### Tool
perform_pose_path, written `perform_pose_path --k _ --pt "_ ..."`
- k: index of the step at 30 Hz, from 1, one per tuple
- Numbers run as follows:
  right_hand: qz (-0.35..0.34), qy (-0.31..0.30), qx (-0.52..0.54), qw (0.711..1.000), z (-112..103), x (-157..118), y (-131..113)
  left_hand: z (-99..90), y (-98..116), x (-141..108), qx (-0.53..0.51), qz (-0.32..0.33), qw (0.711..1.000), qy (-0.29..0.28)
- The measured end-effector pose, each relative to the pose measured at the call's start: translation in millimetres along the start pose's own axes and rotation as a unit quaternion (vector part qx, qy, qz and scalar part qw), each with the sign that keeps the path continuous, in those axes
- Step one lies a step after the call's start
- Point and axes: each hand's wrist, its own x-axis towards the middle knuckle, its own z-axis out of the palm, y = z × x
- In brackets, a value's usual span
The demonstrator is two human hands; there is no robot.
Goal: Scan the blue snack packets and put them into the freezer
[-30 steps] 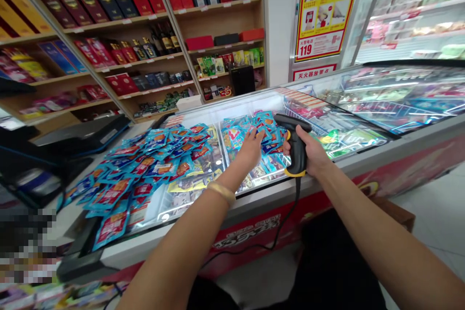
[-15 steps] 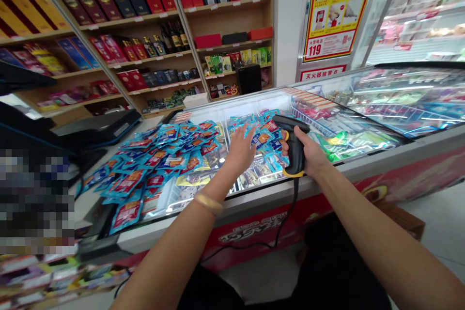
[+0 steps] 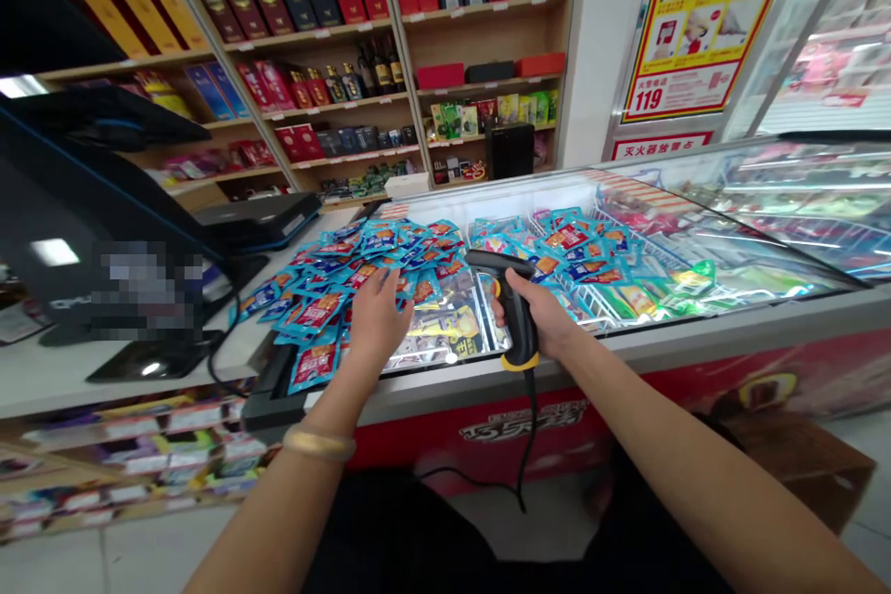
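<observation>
The scanner is black, with yellow trim at the foot of its handle and a dark cord hanging from it. The packets are small, flat and shiny, light blue at the edges, with red or dark blue panels and orange-brown pictures; they lie overlapping in a large pile at the left end of the freezer top and a smaller pile further right. The person's right hand grips the scanner's handle, holding it upright above the freezer's near edge, with its head reaching left between the two piles. The left hand is empty-looking, fingers spread and slightly bent, over the near right side of the large pile; whether the fingertips touch a packet cannot be told. The smaller pile lies beyond the right hand. On the wall, a red and yellow poster reads "119", and a sign beneath it reads "灭火器放置点". White lettering on the freezer's red front is blurred, and the packet labels are too small to read.
</observation>
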Motion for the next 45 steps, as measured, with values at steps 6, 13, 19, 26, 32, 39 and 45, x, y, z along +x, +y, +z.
perform_pose_path --k 6,13,19,26,32,39,45 --pt "0.006 0.014 -0.001 1.0 -5 -3 2 -1.3 8 -10 0.027 -0.03 0.999 0.005" --pt "-0.009 0.007 -0.02 1.0 -7 -6 6 -11.2 18 -9 -0.072 -0.034 0.992 0.093" --pt "-0.008 0.008 -0.033 0.999 -4 -8 5 -17.6 14 -11 -0.196 -0.142 0.959 0.147" --pt "-0.016 -0.018 -0.066 0.998 -3 -9 5 -3.7 14 -8 -0.425 -0.207 0.88 0.034" --pt "-0.016 -0.079 -0.094 0.992 -6 -10 9 0.2 19 -9 -0.42 -0.189 0.887 0.004" --pt "-0.017 -0.085 -0.107 0.99 -7 -11 11 4.1 20 -12 -0.386 -0.145 0.911 -0.015" --pt "-0.01 -0.103 -0.127 0.987 -4 -12 10 4.7 20 -13 -0.354 -0.124 0.927 -0.006"
